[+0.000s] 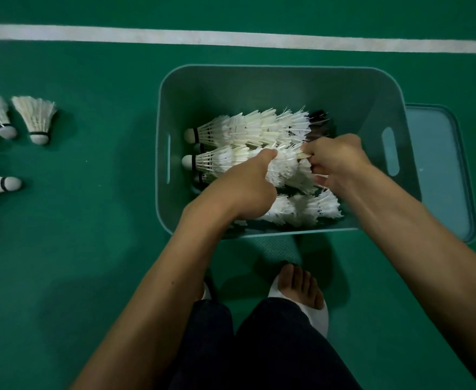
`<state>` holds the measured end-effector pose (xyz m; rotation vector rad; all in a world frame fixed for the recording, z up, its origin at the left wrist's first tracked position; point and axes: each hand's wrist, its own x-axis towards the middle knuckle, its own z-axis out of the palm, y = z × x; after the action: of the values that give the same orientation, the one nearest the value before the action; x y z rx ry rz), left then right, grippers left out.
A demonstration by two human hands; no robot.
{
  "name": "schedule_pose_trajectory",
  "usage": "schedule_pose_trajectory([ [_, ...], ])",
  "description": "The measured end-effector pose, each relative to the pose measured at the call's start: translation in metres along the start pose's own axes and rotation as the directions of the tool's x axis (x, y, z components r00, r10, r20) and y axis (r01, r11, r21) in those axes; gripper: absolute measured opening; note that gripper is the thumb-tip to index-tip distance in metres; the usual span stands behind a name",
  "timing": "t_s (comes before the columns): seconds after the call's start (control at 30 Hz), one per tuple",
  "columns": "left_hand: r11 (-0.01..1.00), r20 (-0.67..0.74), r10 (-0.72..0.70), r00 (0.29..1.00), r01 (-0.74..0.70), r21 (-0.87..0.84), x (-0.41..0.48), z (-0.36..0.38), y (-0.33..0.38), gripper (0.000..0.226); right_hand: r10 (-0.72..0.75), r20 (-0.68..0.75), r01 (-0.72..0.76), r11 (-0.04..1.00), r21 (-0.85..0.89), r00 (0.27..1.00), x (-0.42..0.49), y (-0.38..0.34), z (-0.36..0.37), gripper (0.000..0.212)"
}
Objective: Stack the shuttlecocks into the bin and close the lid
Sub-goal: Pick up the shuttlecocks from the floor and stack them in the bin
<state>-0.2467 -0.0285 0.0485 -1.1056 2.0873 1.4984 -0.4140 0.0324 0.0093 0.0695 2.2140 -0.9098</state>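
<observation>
Shuttlecocks sit nested in long rows inside the teal bin (259, 88), corks facing left. Top row (248, 128) lies toward the far wall, w/ a dark-feathered one (320, 122) at its right end. Middle row (217, 161) is the one being handled: left hand (248, 187) is closed round its feathers from the near side, thumb on top; right hand (332, 159) pinches the row's right end, fingers curled tight on the feathers. A third row (301, 209) lies by the near wall, partly under the left wrist. Bin stands on green court floor (90, 249), lid (439, 170) flat on the floor just beside its right wall, partly tucked behind it. Loose shuttlecocks (35, 119) lie well apart to the left. White court line (231, 38) runs beyond the bin. A foot in a white slipper (301, 291) is near the bin's near edge.
</observation>
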Motion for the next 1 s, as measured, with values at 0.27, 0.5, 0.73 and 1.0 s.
schedule_pose_trajectory([
  [0.27,0.997,-0.112,0.062,0.992,-0.055,0.062,-0.017,-0.008,0.003,0.067,-0.426,-0.053,0.358,0.815,-0.456,0.903,-0.030,-0.003,-0.027,0.042],
  [0.5,0.978,-0.429,0.199,0.881,-0.204,0.034,-0.067,-0.028,-0.009,0.039,-0.739,0.044,0.669,0.581,-0.463,0.672,-0.098,-0.034,-0.030,0.036],
  [0.73,0.900,-0.721,0.184,0.668,-0.409,-0.149,-0.109,-0.077,-0.069,0.022,-0.778,0.326,0.827,0.562,-0.024,0.538,-0.173,-0.091,0.074,0.022],
  [1.0,0.745,-0.764,-0.495,0.414,-0.251,-0.618,-0.121,-0.109,-0.222,0.018,-0.587,0.709,0.921,0.268,-0.285,0.390,-0.218,-0.117,0.247,0.027],
])
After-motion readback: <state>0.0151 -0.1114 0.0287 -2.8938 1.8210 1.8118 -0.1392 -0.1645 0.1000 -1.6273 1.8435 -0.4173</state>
